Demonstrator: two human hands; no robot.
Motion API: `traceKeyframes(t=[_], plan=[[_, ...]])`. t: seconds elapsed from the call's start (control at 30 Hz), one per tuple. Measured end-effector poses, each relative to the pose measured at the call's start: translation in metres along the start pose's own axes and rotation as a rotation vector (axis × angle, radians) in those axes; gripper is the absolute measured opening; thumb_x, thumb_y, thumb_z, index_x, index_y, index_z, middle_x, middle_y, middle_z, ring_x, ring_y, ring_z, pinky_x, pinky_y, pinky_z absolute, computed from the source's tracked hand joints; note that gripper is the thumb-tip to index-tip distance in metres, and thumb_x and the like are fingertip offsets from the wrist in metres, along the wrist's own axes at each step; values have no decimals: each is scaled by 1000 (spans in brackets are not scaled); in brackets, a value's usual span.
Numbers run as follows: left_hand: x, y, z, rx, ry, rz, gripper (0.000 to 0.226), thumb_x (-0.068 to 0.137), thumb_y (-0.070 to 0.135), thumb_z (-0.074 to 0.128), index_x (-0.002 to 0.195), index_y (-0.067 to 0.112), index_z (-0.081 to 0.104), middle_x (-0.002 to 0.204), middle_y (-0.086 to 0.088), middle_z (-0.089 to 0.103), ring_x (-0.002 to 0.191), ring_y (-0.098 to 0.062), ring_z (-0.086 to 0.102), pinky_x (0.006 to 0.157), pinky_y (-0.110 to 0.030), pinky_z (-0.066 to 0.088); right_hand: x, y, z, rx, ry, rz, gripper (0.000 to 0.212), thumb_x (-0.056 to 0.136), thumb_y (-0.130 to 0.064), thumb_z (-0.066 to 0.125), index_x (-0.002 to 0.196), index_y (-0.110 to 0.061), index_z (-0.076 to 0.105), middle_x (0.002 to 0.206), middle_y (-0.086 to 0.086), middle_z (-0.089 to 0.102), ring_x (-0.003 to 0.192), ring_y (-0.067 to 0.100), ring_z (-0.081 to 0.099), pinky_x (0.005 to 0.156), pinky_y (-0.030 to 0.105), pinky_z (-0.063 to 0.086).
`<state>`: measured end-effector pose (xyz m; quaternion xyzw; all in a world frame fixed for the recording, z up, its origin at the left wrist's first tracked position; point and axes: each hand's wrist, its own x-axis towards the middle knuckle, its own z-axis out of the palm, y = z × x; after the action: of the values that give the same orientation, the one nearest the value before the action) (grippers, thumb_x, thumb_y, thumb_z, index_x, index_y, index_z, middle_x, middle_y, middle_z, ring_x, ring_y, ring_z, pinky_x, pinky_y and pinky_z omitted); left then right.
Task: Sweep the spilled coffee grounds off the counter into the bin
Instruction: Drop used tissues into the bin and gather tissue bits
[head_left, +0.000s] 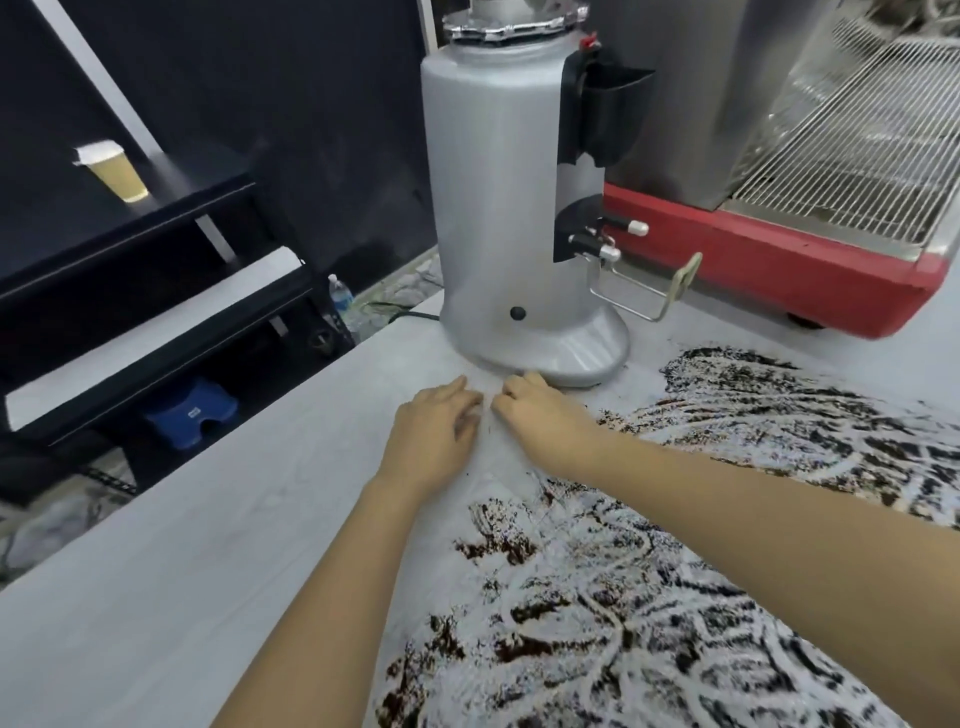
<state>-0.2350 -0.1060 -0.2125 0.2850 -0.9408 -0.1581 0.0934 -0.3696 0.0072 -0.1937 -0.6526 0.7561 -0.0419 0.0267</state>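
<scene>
**Operator:** Two hands, both mine, side by side on the counter (208, 519) just in front of the grinder (498, 208). My left hand (431, 441) lies flat with relaxed fingers, holding nothing. My right hand (545, 421) has its fingers curled under against the surface; I can't tell whether it pinches anything, and no brush or cloth shows.

**Colleague:** Where are the grounds from there?

**Operator:** One broad smear of coffee grounds (649, 597), streaked and patchy, covering the right half of the counter from near the grinder's base down to the near edge. It lies to the right of both hands and back toward me, passing under my right forearm. Its long run goes from the far right toward the near edge. My right hand is nearer; its wrist touches the fringe. The left side of the counter looks bare of grounds.

**Colleague:** And the bin?

**Operator:** None in view. I'd guess it stands below the left edge, so the sweep would go right to left. Otherwise: one grinder, one red machine (779, 270) behind, one paper cup (114, 171) on a shelf.
</scene>
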Motion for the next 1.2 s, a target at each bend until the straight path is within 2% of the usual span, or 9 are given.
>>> traceKeyframes(t=[0.07,0.17,0.4,0.63,0.7,0.83,0.93,1.07,1.2], plan=[[-8,0,4,-14,64,41,26,93,20,51,110,26,69,120,7,67,107,-19,59,91,-38,49,-7,1,2,16,23,-1,42,79,2,64,119,-6,54,116,11,51,107,26,42,89,34,41],[-19,6,4,-75,109,39,21,89,14,53,93,24,70,93,12,68,88,-14,57,81,-31,49,-20,3,0,152,23,-11,30,82,6,59,107,-10,65,105,7,57,98,23,47,85,33,46],[-59,61,-12,-306,25,-97,19,87,18,66,105,22,70,105,9,65,98,-7,58,86,-21,44,-92,0,-29,603,-28,108,24,86,-6,57,100,-20,72,94,-11,59,77,-4,50,68,8,36],[-118,167,-4,-504,0,-112,19,87,24,70,104,30,69,105,20,63,99,4,55,91,-28,49,-219,23,-54,864,114,366,19,84,-10,70,95,-26,71,99,-11,64,69,7,64,56,21,54],[-134,202,4,-562,-47,-85,19,87,27,71,104,33,68,107,22,62,98,5,58,89,-29,53,-265,35,-62,888,194,464,16,85,-12,71,94,-26,72,95,-11,66,69,7,65,55,26,56],[-161,280,30,-628,-166,23,19,88,28,70,106,34,68,113,19,63,98,6,59,83,-21,53,-362,63,-67,899,286,622,13,86,-12,70,93,-23,72,93,-14,66,60,-11,56,54,10,41],[-178,337,57,-684,-249,134,19,89,25,69,107,29,69,109,19,65,95,6,59,76,-15,50,-430,83,-55,861,294,753,17,83,-12,72,89,-27,72,81,-10,67,61,-4,56,61,17,43],[-199,401,105,-731,-382,194,18,86,26,71,104,29,70,100,19,66,96,6,58,78,-13,47,-512,100,-34,826,294,934,20,79,-9,69,89,-26,74,83,-18,69,70,-8,61,63,6,41],[-217,449,161,-718,-513,247,21,85,23,71,106,26,69,103,17,67,98,5,59,84,-10,46,-574,117,-5,769,227,1089,18,77,-13,70,87,-28,74,76,-21,64,71,-8,58,65,9,41]])
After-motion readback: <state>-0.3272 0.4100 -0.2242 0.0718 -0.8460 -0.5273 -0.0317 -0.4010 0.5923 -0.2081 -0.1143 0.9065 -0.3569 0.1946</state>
